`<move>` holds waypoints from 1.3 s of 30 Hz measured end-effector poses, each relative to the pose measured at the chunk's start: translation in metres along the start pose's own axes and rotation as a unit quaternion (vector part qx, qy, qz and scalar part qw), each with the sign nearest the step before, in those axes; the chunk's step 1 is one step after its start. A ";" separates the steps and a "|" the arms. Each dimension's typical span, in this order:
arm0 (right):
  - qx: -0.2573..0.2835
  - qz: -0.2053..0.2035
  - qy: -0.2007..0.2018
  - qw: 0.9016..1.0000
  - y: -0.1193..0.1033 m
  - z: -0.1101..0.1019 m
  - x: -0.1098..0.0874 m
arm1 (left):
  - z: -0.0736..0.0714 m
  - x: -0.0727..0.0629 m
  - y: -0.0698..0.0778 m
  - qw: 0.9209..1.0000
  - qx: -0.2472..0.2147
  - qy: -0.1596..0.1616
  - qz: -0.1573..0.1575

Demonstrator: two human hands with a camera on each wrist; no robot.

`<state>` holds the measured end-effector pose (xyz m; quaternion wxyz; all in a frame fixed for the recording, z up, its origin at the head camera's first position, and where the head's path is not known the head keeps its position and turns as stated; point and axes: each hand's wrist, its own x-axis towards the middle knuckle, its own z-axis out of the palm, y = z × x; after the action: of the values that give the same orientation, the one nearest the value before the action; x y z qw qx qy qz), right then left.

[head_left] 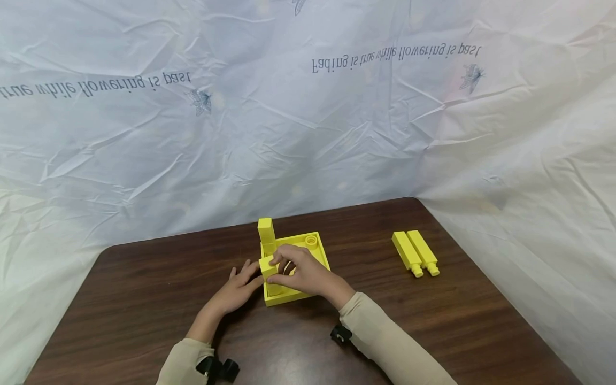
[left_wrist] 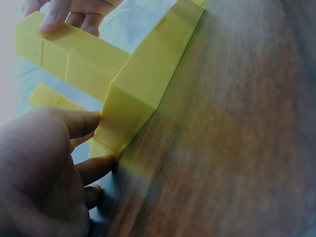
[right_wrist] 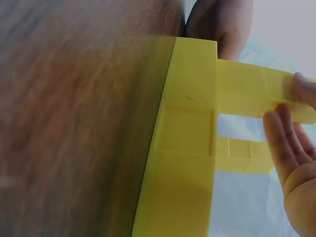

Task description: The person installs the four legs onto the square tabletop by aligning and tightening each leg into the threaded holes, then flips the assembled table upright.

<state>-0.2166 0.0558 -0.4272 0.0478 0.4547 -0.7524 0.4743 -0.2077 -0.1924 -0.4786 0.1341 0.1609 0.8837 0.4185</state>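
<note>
A shallow square yellow tray-like base (head_left: 289, 298) lies on the table, raised rim upward. At its near-left corner stands an upright square yellow post (left_wrist: 74, 57), whose upper part my right hand (head_left: 303, 270) pinches between thumb and fingers. The post's lower end is within the base's rim, and its joint cannot be seen. My left hand (head_left: 235, 293) lies at the base's left side, with extended fingertips touching its outer wall (left_wrist: 121, 113). Another upright post (head_left: 266, 231) stands at the far-left corner. A round socket ring (head_left: 312, 240) shows in the far-right corner.
Two loose yellow posts (head_left: 406, 250) lie side by side on the right of the brown wooden table (head_left: 356, 321), their narrow round ends facing me. A white printed cloth (head_left: 308, 123) hangs behind and beside the table.
</note>
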 end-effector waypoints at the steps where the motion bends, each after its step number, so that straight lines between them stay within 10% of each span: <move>1: -0.002 0.000 0.001 1.000 0.000 0.000 0.000 | 0.000 0.000 0.000 1.000 0.000 0.000 0.000; 39: -0.060 -0.023 0.012 0.998 -0.003 0.007 0.001 | 0.001 0.002 -0.001 1.000 0.007 -0.003 -0.007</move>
<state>-0.2127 0.0492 -0.4281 0.0953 0.4626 -0.7679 0.4327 -0.2095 -0.1914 -0.4798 0.1383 0.1572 0.8875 0.4105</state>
